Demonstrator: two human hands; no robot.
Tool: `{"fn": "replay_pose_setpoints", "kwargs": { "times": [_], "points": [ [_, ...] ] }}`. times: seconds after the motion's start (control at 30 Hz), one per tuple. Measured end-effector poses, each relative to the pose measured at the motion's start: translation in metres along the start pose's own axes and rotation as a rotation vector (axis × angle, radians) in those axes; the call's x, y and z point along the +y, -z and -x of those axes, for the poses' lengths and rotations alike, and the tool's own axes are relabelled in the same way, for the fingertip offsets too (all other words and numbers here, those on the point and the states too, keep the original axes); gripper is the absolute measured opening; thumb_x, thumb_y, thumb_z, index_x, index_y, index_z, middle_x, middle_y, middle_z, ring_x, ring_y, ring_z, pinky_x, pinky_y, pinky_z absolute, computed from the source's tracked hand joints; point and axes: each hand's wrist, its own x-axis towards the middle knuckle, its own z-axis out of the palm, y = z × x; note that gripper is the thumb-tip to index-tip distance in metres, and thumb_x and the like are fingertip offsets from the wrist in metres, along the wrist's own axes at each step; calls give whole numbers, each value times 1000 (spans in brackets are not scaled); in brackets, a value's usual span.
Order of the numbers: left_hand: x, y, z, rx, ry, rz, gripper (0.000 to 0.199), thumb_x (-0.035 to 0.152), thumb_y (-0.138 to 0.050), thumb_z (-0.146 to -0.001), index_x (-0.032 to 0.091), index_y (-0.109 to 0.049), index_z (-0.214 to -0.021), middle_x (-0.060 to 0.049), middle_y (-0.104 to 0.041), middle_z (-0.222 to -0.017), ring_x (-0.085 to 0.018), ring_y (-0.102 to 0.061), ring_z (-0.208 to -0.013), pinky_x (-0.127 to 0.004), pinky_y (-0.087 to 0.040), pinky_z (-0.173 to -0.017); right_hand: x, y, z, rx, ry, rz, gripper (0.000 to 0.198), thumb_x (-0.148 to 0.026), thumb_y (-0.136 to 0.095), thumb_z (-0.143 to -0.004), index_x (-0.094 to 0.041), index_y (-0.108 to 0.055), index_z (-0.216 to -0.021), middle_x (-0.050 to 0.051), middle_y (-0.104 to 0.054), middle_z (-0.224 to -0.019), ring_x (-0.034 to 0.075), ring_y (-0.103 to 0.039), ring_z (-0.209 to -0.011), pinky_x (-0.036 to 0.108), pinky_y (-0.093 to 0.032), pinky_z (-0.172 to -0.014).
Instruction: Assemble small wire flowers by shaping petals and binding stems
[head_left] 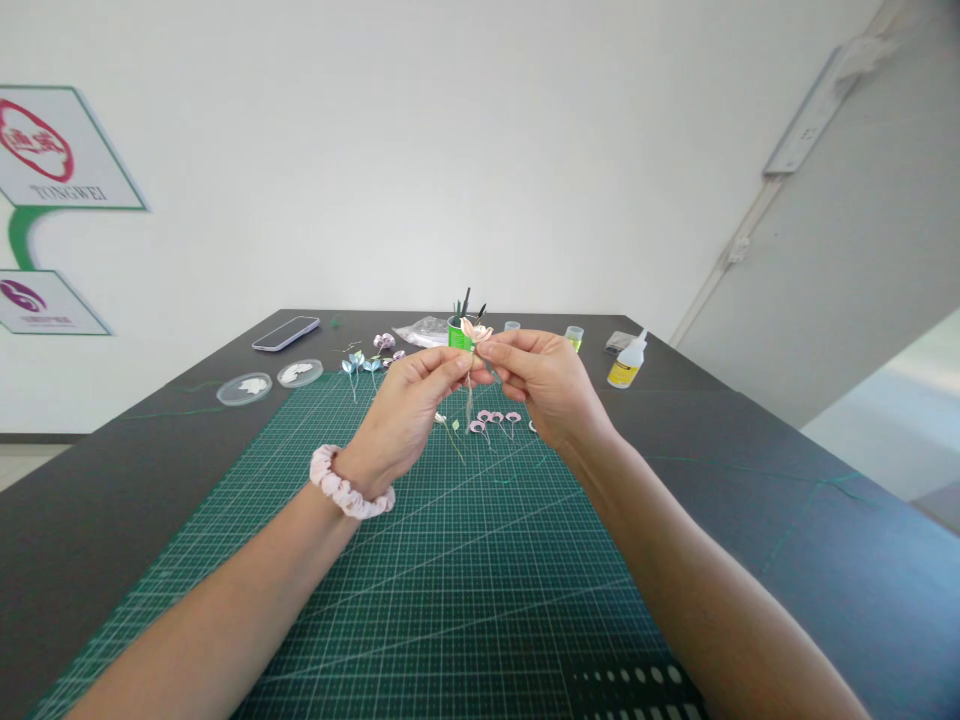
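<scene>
A pale pink artificial flower [475,330] is held up above the far part of the green cutting mat [420,580]. My left hand [409,400], with a pink scrunchie [346,490] at the wrist, pinches its stem just under the bloom. From the right, my right hand [551,385] has thumb and forefinger closed at the flower's base. Thin stem wires [469,395] hang below the fingers. Behind and below lie several pink wired petals [496,418] and a small white and green piece on a stem [452,435]. The exact fingertip contact is partly hidden.
Blue wired flowers [363,366], purple ones [384,342] and two clear dishes [244,388] with white pieces lie left. A phone [286,333] rests farther back. Behind my hands stands a green tool cup [457,335]; a glue bottle [628,362] is right. A stencil [630,690] lies near.
</scene>
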Motion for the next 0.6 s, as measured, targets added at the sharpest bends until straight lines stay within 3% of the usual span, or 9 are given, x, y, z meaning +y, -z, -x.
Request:
{"fn": "replay_pose_setpoints", "kwargs": {
  "times": [0.6],
  "points": [
    [1, -2, 0, -30, 38, 58, 20, 26, -60, -84, 21, -72, -68, -2, -68, -73, -14, -59, -76, -31, -44, -85, 1, 0, 0, -18, 11, -26, 13, -27, -72, -67, -18, -68, -59, -5, -47, -48, 6, -34, -46, 25, -18, -40]
  ]
}}
